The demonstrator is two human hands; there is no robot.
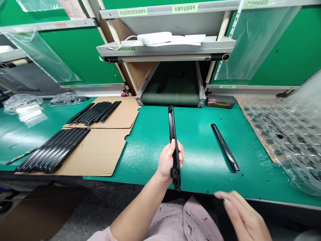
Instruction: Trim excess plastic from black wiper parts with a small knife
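Observation:
My left hand (171,160) is closed around a long, narrow black plastic part (172,122), held upright above the front of the green bench. A round boss with a hole shows near its lower end. Low at the right, my right hand (244,216) is in front of the bench edge, slightly blurred, its fingers stretched out and no object visible in them. A second long black plastic piece (225,147), glossy and tapered, lies slantwise on the bench beyond my right hand.
Rows of similar black pieces (56,149) lie on cardboard sheets (100,154) at left. A conveyor belt (173,87) ends at the back middle, beside a small clear box (220,101). Clear moulded trays (288,134) cover the right side. Plastic bags (22,102) lie far left.

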